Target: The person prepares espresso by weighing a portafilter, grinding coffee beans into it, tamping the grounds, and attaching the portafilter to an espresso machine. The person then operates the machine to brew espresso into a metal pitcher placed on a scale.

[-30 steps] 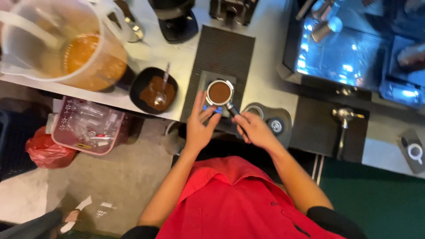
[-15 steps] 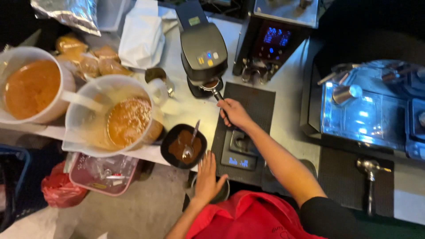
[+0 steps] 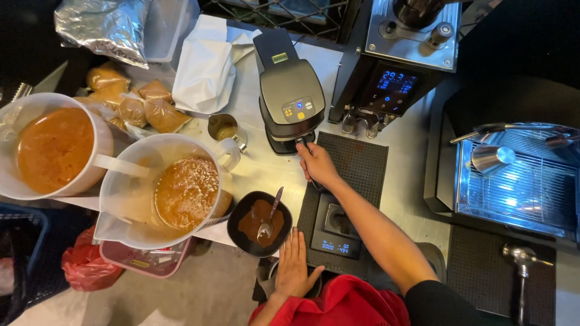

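- Right hand [image 3: 316,164]: arm stretched forward over the surface, fingers closed round a dark handle [image 3: 304,145] whose far end is tucked beneath the black grinder [image 3: 289,96]; what the handle carries is hidden under the machine.
- Left hand [image 3: 295,267]: released, palm down and fingers spread flat at the near edge of the surface, just beside the black bowl [image 3: 260,224] and the scale; it holds nothing.
- Scale [image 3: 333,235]: small, black, lit display facing the person, seated on a black ribbed mat [image 3: 356,163] directly below the right forearm.
- Black bowl: round, holds dark brown grounds with a metal spoon [image 3: 270,216] resting in it.
- Near jug [image 3: 172,190]: clear plastic, handle to the right, holds an orange-brown liquid; stands left of the bowl.
- Far jug [image 3: 57,148]: white, same kind of liquid, at the far left edge.
- Small metal cup [image 3: 223,128]: between the near jug and the grinder.
- Tied bags [image 3: 136,99]: several clear bags of brown contents, behind the jugs, with a white bag [image 3: 208,63] and foil pouch [image 3: 103,27] further back.
- Second machine [image 3: 396,66]: steel-topped, blue lit display, right of the grinder.
- Espresso machine tray [image 3: 519,181]: steel grille at the right, a metal pitcher [image 3: 492,158] on it.
- Surface [image 3: 266,172]: pale, cluttered, worn.
- Floor [image 3: 199,296]: grey concrete below the near edge, with a red bag [image 3: 84,265] and a pink-lidded box [image 3: 145,256].
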